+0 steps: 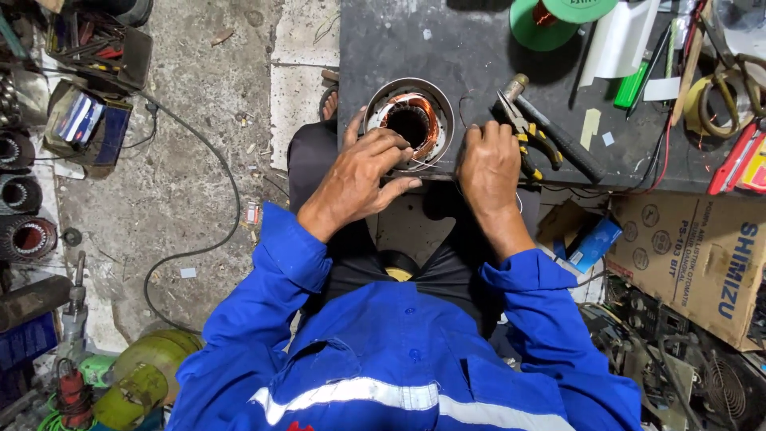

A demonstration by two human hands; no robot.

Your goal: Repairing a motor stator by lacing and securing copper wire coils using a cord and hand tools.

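Motor stator point(409, 121), round metal shell with copper windings, sits at the near edge of the dark workbench point(447, 48), directly under the left fingertips. Left hand point(359, 179) rests on its rim, fingers pinched on a thin wire point(423, 165). Right hand point(488, 168) just beside the stator, fingers curled closed; what it grips cannot be told. Pliers point(527, 136) with yellow-black handles touch the right hand's far side; hammer point(554, 132) just beyond. Green wire spool point(550, 20) well beyond the right hand.
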